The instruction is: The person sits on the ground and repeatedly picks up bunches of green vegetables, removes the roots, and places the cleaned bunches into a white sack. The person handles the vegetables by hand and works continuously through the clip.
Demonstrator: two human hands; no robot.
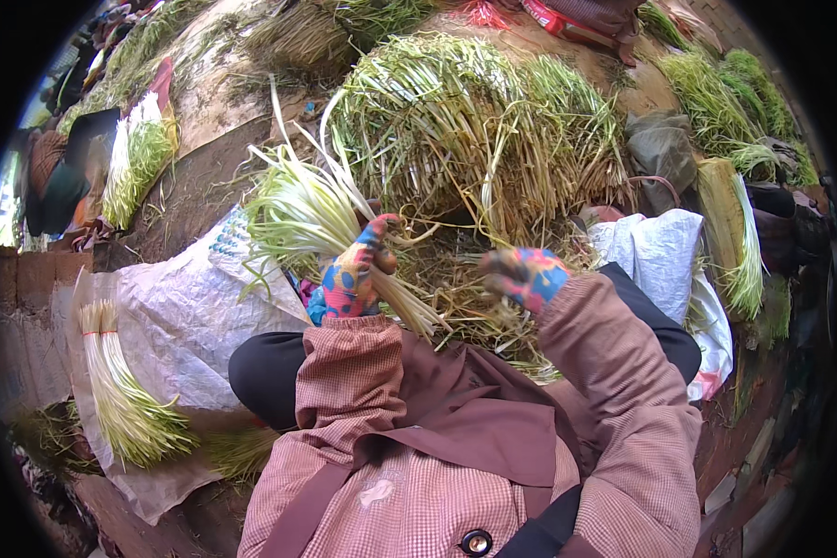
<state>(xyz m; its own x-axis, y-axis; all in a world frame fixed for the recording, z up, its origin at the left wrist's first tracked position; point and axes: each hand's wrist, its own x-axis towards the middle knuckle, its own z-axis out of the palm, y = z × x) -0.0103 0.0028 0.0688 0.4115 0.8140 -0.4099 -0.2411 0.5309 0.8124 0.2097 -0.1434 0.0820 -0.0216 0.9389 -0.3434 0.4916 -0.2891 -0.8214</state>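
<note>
My left hand (351, 277), in a patterned glove with dark fingertips, grips a loose bunch of pale chive-like stalks (314, 206). Their leafy tops fan out to the upper left and the white ends point down toward my lap. My right hand (526, 277), gloved alike, is apart from the bunch, over the dry trimmings (453, 279). It is blurred by motion, and whether its fingers hold anything is unclear. Just beyond both hands lies a large heap of untrimmed stalks (460, 125), their brownish ends toward me.
At left, bundles with red ties (101, 376) lie on plastic sheeting (181, 314). A white woven sack (649, 251) is beside my knee at right. More stalks (750, 244) rest against a yellowish block (718, 209). Farther off are further green heaps (711, 97) and part of a person (600, 17).
</note>
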